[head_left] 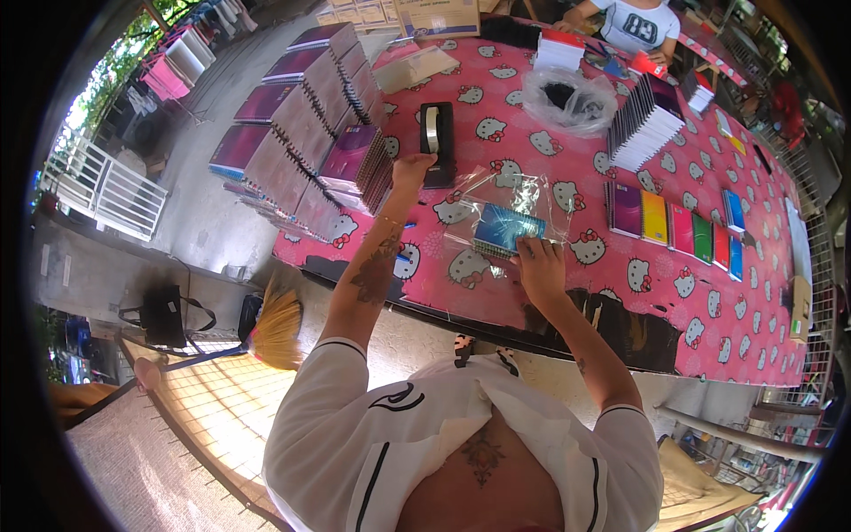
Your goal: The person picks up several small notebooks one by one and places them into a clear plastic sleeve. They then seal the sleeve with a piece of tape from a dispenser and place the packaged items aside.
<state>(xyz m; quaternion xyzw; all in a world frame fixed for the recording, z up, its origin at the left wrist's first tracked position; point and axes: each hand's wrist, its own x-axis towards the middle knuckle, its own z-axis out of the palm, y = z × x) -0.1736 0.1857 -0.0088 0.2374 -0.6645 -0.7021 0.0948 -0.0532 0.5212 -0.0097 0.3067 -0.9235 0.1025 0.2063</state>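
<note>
The right hand [539, 266] lies fingers-down on a blue notebook [503, 228] in a clear bag [514, 199], pinning it to the pink table [709, 306] near its front edge. The left hand [411, 168] reaches further, fingers curled at the black tape dispenser [436, 142]; whether it grips is unclear. Left of it stand fanned notebook stacks [310, 133]. Right lies a row of coloured notebooks [678, 226]. Beyond sit a plastic bag [567, 102] and a white stack [643, 124], with another person [634, 22] at the far edge.
</note>
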